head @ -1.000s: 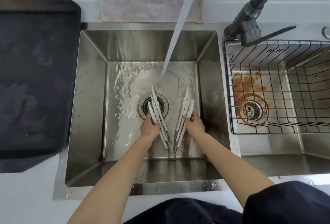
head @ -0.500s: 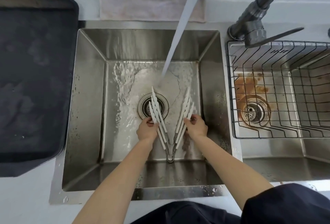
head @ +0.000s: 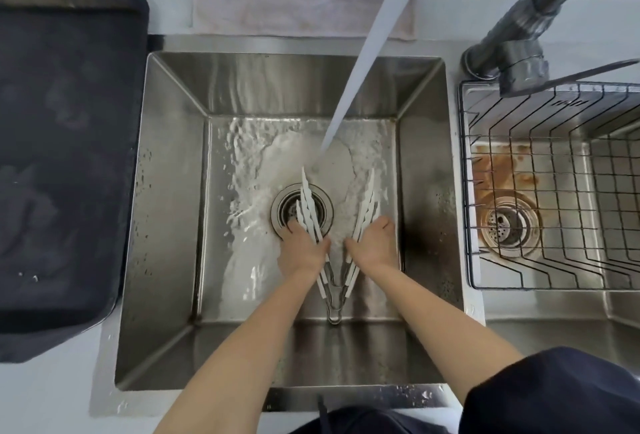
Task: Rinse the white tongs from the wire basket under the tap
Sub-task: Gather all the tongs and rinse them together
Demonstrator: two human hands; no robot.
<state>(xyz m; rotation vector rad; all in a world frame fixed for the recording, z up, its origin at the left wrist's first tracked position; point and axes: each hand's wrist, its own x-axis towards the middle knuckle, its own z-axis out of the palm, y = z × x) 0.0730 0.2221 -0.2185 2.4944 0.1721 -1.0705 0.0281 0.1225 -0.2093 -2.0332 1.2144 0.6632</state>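
Two bare hands hold the white tongs [head: 313, 222] spread in a wide V low in the left sink [head: 166, 191], the hinge loop toward the person and the toothed tips pointing at the back wall. The left hand [head: 301, 248] has its grip closed around the left arm of the tongs, just over the drain [head: 302, 210]; the right hand [head: 375, 243] is wrapped around the right arm. A stream of water [head: 363, 63] falls from the tap [head: 519, 35] and strikes the sink floor between the two tips and slightly beyond them, so it appears to be missing the tongs for now, though spray and runoff wash around them.

By the look of it, the job is well under way: the tongs are out of the wire basket [head: 554, 191], which sits in the right-hand basin, and they are at the water. What seems left is to bring each arm and tip under the stream itself and turn them.

Little stands in the way. A dark mat [head: 69, 156] covers the surface on the left, a pale cloth [head: 277, 7] lies behind the sink, and rust-coloured staining shows beneath the basket around the second drain.
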